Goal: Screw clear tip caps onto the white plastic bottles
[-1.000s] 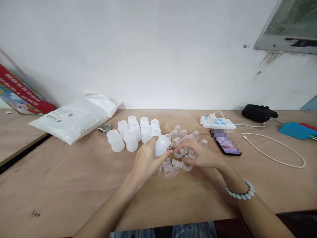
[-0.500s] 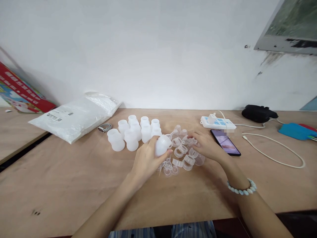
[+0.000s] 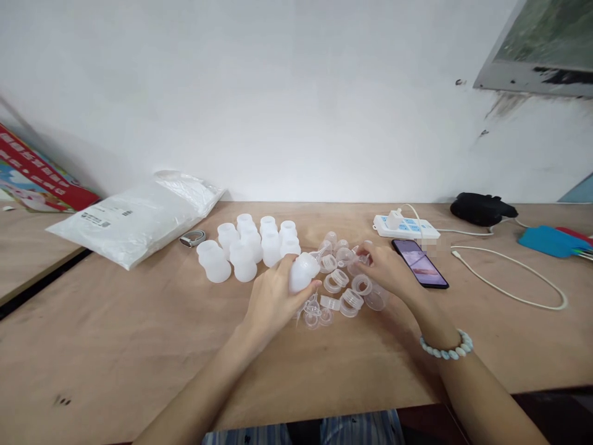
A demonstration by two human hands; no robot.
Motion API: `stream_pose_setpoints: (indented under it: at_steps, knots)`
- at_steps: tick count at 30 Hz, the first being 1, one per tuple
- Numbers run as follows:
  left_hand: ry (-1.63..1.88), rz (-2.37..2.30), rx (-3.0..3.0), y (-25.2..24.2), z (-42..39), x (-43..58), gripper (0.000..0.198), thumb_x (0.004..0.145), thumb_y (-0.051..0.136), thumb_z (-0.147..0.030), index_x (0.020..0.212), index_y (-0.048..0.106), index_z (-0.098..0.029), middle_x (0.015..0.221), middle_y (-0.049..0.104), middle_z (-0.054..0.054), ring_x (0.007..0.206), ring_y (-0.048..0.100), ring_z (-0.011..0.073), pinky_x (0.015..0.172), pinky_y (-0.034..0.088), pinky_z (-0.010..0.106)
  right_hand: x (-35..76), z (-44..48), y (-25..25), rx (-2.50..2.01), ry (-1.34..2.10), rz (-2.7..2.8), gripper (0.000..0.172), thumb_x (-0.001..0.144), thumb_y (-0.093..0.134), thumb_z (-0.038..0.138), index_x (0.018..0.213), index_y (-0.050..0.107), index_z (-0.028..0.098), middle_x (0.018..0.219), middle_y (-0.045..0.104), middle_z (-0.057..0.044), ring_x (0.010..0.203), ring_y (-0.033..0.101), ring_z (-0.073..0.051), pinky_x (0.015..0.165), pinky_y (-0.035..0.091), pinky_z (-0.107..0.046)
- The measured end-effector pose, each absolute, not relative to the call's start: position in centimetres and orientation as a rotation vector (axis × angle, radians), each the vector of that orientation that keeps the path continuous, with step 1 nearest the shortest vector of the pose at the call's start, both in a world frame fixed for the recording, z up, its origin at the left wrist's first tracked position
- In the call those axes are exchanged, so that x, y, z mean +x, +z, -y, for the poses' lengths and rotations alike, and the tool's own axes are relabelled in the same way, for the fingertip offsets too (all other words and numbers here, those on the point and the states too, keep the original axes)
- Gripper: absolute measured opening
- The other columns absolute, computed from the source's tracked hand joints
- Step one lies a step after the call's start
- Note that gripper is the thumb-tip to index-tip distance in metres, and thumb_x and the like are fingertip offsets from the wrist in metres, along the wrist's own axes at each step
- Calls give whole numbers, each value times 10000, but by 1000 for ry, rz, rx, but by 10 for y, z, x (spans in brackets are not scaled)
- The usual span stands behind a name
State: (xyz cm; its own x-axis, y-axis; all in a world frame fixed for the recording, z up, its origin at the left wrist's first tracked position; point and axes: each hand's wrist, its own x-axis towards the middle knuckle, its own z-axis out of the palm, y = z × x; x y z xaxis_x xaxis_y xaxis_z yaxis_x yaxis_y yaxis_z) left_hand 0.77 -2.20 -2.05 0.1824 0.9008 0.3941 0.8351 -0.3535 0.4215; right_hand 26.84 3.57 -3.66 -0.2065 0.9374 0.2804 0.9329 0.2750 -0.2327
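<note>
My left hand [image 3: 273, 290] is wrapped round a milky white baby bottle body [image 3: 302, 275], held tilted above the table. In front of it lies a loose pile of clear parts: screw rings [image 3: 336, 281], teats [image 3: 312, 314] and dome caps [image 3: 376, 298]. At the pile's right side, my right hand [image 3: 382, 266] has its fingertips closed on a clear plastic cap [image 3: 356, 267], partly hidden by the fingers. Behind and left of my left hand, several white bottle bodies [image 3: 243, 259] stand grouped upright.
A white plastic mailing bag [image 3: 139, 216] and a watch [image 3: 192, 238] lie on the left. To the right are a power strip [image 3: 407, 226], a phone [image 3: 420, 262], a cable [image 3: 514, 301], a black case [image 3: 482, 209] and a blue flat object [image 3: 546, 245]. A wall rises behind the table.
My right hand has shifted slightly and drawn its fingers together at the clear parts, some of which have moved. My left hand keeps holding the bottle body, now turned a little.
</note>
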Motion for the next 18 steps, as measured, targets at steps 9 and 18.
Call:
stream_pose_setpoints:
  at_steps: [9, 18]
  knots:
    - [724, -1638, 2442, -19, 24, 11, 338, 894, 589, -465, 1066, 548, -176, 875, 728, 74, 770, 699, 295, 582, 450, 323, 248, -14, -16, -833, 613, 1608, 196, 921, 646, 380, 1043, 662, 228, 1000, 706, -70, 895, 673, -246, 741, 551, -368]
    - [579, -1598, 2581, -19, 25, 15, 365, 885, 618, -404, 1131, 524, -151, 908, 732, 93, 818, 718, 307, 614, 492, 336, 221, 5, -11, -741, 846, 1787, 243, 864, 746, 318, 1097, 735, 253, 1095, 735, -59, 970, 688, -241, 809, 582, -360]
